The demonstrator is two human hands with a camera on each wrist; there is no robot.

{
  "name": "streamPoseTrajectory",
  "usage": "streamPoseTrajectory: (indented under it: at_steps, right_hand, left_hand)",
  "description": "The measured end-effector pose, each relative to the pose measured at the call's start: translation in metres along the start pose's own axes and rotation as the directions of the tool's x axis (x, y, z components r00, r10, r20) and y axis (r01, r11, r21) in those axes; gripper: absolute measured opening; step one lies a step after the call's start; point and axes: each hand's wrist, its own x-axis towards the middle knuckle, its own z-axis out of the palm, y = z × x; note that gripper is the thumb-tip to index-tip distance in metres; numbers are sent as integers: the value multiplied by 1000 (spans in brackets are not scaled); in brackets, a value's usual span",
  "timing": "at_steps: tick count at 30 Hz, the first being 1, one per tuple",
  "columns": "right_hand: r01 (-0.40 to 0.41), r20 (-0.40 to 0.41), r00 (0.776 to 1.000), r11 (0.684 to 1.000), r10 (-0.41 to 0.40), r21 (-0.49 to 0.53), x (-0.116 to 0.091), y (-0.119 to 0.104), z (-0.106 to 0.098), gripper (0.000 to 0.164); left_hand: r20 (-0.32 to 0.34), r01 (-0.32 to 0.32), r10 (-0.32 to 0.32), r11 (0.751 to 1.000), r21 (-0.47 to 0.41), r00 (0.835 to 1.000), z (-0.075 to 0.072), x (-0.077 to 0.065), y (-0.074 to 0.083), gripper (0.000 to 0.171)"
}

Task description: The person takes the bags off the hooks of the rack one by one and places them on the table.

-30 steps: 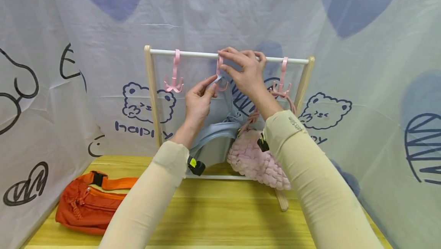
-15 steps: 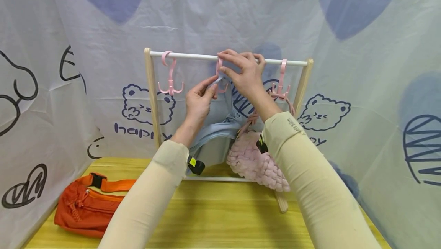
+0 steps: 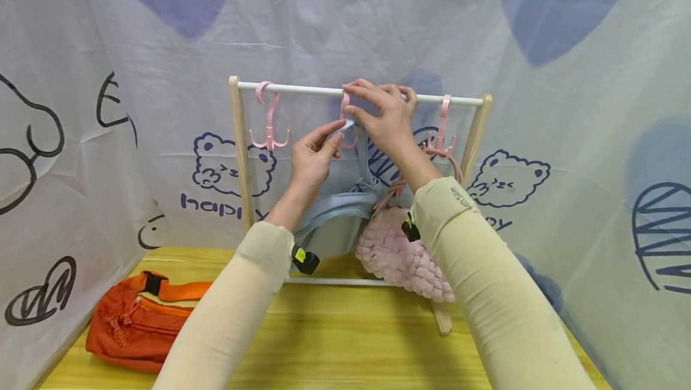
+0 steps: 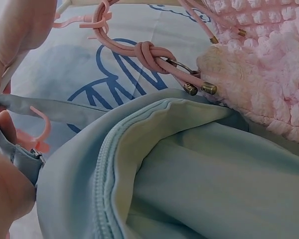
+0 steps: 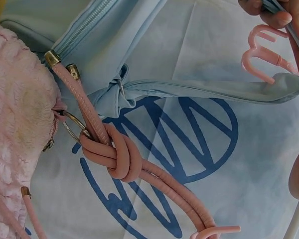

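My left hand (image 3: pixel 310 165) pinches the light blue strap (image 3: pixel 348 125) of a bag between thumb and forefinger, right beside the middle pink hook (image 3: pixel 345 102). My right hand (image 3: pixel 393 117) holds the top of that hook at the white rail, thumb near its stem and fingers over the rail. The light blue bag (image 4: pixel 199 179) hangs below on its strap, its zipped opening gaping. In the right wrist view the strap (image 5: pixel 204 89) runs up to the multi-armed hook (image 5: pixel 259 52). A fluffy pink bag (image 3: pixel 402 252) hangs by its knotted cord handle (image 5: pixel 122 154) at the right.
The white rail (image 3: pixel 308 89) spans a stand with wooden posts (image 3: pixel 240 156). Another pink hook (image 3: pixel 269 132) hangs at the left, one more (image 3: pixel 444 123) at the right. An orange-red waist bag (image 3: pixel 135 327) lies on the wooden table (image 3: pixel 345 342), front left.
The left pink hook has turned on the rail, its curved top now showing from the side. My left hand has brought the strap slightly up and right. The right hand keeps its place.
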Motion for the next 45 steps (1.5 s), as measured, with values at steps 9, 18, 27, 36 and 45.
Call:
streamPoseTrajectory:
  at_steps: [9,18,27,36,45]
  right_hand:
    - [-16,3,1000,1000,16,5,-1,1,0,39]
    - [-17,4,1000,1000,17,5,0,0,1,38]
    - [-18,7,1000,1000,18,1,0,0,1,37]
    - [-15,4,1000,1000,15,-3,0,-1,0,39]
    - [-23,6,1000,1000,23,2,0,-2,1,40]
  left_hand:
    - [2,-22,22,1000,-18,1000,-2,-6,1,29]
    - [-7,-33,33,999,-35,999,-4,-10,3,28]
    - [2,-26,26,999,-40,1000,-6,-15,5,29]
    - [10,-63,64,996,-56,998,-8,-19,7,28]
    - [7,-68,68,996,-60,998,-10,-24,8,29]
